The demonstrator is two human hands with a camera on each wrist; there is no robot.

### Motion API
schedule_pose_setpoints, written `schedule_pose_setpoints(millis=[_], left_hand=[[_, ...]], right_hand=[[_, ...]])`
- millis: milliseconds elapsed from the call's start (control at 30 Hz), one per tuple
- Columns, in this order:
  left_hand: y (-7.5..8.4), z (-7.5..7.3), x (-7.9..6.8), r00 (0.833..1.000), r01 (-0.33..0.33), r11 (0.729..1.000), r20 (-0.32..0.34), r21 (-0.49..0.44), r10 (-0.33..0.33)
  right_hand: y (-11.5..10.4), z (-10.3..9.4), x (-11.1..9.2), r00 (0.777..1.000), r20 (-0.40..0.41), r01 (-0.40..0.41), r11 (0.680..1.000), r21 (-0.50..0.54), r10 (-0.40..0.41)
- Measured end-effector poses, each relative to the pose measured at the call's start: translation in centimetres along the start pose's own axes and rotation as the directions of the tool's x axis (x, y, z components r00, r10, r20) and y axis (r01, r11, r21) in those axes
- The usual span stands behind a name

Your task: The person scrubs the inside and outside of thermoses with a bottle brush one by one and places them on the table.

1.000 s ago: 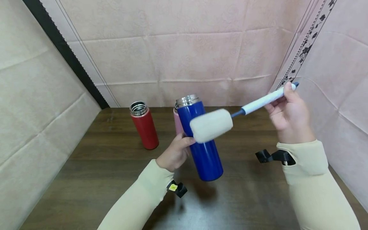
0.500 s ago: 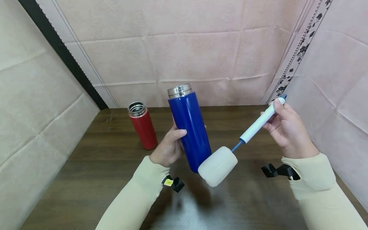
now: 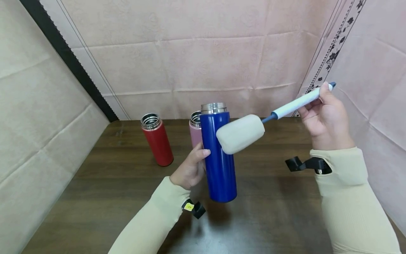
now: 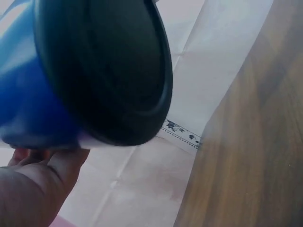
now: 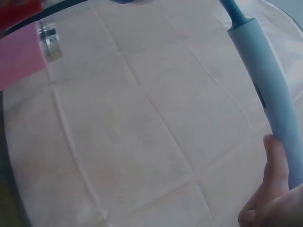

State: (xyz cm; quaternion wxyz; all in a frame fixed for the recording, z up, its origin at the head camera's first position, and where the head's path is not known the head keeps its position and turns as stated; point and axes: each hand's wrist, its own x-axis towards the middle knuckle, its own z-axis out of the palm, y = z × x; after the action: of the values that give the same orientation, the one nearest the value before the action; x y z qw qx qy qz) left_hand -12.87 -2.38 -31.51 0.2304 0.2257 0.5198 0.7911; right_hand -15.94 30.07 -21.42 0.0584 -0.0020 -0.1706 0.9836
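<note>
My left hand grips a blue metal bottle round its middle and holds it nearly upright above the table. Its silver neck has no lid on it. The dark base of the same bottle fills much of the left wrist view. In my right hand is a sponge bottle brush, pinched near the end of its pale blue handle. Its white sponge head points left, in front of the bottle's upper side in the head view; whether they touch I cannot tell. The right wrist view shows the brush handle by my fingers.
A red bottle without a lid stands on the wooden table to the left. Behind the blue bottle stands a pink lidless bottle, partly hidden. Pale cloth walls close off the back and sides.
The brush swung down beside the bottle's lower part, then back up to its upper side. The blue bottle shifted left and up, then came back down, now more upright.
</note>
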Motion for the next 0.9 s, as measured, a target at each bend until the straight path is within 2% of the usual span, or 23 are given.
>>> schedule_pose_setpoints(millis=[233, 400, 700, 900], left_hand=[[-0.4, 0.0, -0.1, 0.998, 0.056, 0.998, -0.013, 0.023, -0.056], [-0.5, 0.0, -0.3, 0.995, 0.087, 0.995, -0.051, 0.053, -0.084], [-0.2, -0.4, -0.3, 0.999, 0.046, 0.996, -0.031, 0.075, -0.044], [0.4, -0.7, -0.3, 0.999, 0.004, 0.998, -0.052, 0.055, -0.001]], right_hand=[[0.2, 1.0, 1.0, 0.998, -0.063, 0.025, 0.998, 0.055, -0.021], [0.8, 0.8, 1.4, 0.996, -0.091, 0.01, 1.0, 0.005, -0.009], [1.7, -0.8, 1.5, 0.991, -0.116, -0.073, 0.996, -0.045, 0.067], [2.4, -1.6, 0.9, 0.994, -0.05, -0.102, 0.991, -0.092, 0.098]])
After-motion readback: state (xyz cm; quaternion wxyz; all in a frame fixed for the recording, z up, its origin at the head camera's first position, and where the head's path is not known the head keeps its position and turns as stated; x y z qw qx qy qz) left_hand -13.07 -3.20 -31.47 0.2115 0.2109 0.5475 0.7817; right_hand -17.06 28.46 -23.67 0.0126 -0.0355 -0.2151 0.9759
